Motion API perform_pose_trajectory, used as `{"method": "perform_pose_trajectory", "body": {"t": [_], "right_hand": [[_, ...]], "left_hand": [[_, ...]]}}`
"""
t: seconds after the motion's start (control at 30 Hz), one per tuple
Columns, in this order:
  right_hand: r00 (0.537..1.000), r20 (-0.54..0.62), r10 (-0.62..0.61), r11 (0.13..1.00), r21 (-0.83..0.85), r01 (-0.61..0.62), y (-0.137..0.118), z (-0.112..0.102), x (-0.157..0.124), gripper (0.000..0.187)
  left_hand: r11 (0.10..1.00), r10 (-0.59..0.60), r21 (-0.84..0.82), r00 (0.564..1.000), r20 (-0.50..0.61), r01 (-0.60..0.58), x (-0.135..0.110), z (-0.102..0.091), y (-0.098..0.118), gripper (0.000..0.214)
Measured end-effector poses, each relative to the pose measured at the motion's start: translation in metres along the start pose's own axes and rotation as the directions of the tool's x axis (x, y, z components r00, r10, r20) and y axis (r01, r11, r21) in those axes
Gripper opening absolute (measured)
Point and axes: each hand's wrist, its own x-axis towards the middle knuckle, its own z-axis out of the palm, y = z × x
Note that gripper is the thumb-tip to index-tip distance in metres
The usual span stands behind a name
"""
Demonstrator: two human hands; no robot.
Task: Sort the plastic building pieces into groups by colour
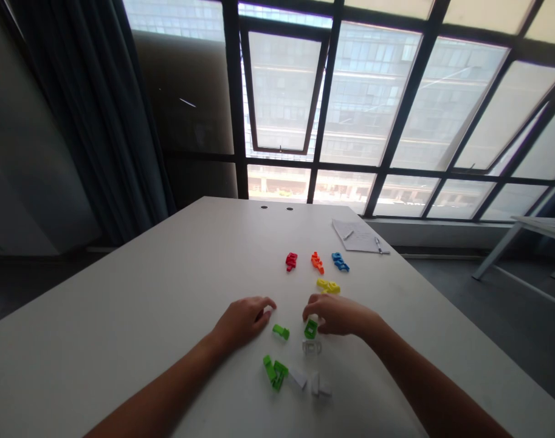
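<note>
Inventory from my remote view: left hand [243, 322] relaxed and empty beside a green plastic part [281, 331], right hand [336, 315] unclenched just above a second green part [310, 329], both low on the desk [122, 316], small pieces best pinched by fingertips.

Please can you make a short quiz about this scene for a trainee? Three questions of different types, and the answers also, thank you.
1. What colour is the piece nearest to the left hand?
2. True or false: the yellow piece lies nearer to the person than the red piece.
3. In the row of the red piece, the orange piece and the blue piece, which one is in the middle? A) red B) orange C) blue

Key: 1. Green: it is the green piece. 2. True. 3. B.
</note>
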Motion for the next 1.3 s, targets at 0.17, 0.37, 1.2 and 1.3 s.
{"method": "perform_pose_trajectory", "body": {"t": [0.17,0.37,1.2,1.3], "right_hand": [[0.998,-0.055,0.000,1.000,-0.010,0.000,0.011,0.003,0.007,0.014],[1.000,0.001,0.002,0.993,0.116,-0.002,0.011,-0.006,-0.003,0.047],[0.886,-0.396,0.241,0.946,-0.110,-0.306,0.002,0.019,0.060,0.027],[0.871,-0.423,0.250,0.944,-0.092,-0.316,0.004,0.019,0.068,0.038]], "left_hand": [[1.000,0.007,0.004,1.000,-0.002,-0.007,0.000,0.000,0.000,0.024],[1.000,-0.001,0.001,1.000,0.008,0.001,0.000,0.001,-0.001,0.025],[0.999,0.013,0.029,1.000,0.000,-0.013,0.001,0.001,0.001,0.026],[0.999,0.021,0.040,1.000,0.000,-0.021,0.001,0.002,-0.001,0.027]]}}
